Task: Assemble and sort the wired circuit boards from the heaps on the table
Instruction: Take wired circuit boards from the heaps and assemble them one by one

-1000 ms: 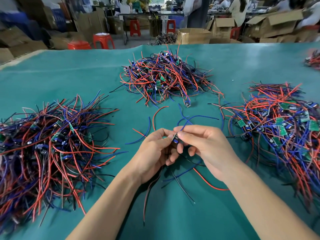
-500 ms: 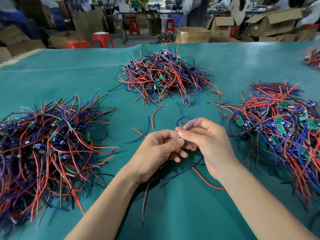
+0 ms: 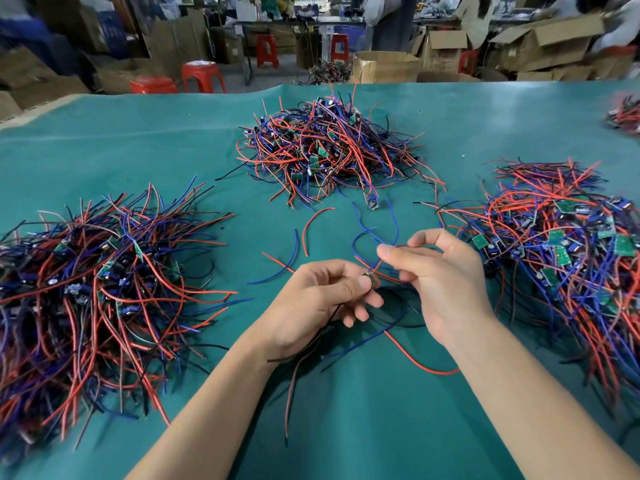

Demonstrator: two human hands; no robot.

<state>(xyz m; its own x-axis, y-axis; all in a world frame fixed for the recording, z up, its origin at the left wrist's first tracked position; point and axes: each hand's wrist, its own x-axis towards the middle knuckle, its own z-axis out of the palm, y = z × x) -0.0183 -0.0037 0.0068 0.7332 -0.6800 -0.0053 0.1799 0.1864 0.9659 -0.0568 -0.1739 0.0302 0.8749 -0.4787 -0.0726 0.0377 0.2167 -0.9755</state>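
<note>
Workshop background: open cardboard boxes (image 3: 384,65) beyond table, contents not visible; red stools (image 3: 202,76) alongside. Green table (image 3: 121,157) carries 3 heaps of wired boards: left heap (image 3: 90,289), far heap (image 3: 325,150), right heap (image 3: 568,251), green boards showing on top. Loose wires (image 3: 304,233) between heaps. Left hand (image 3: 318,303), grip pinching small circuit board (image 3: 372,280) at centre, above table. Right hand (image 3: 443,275), grip pinching blue wire (image 3: 393,226) just beside board.
</note>
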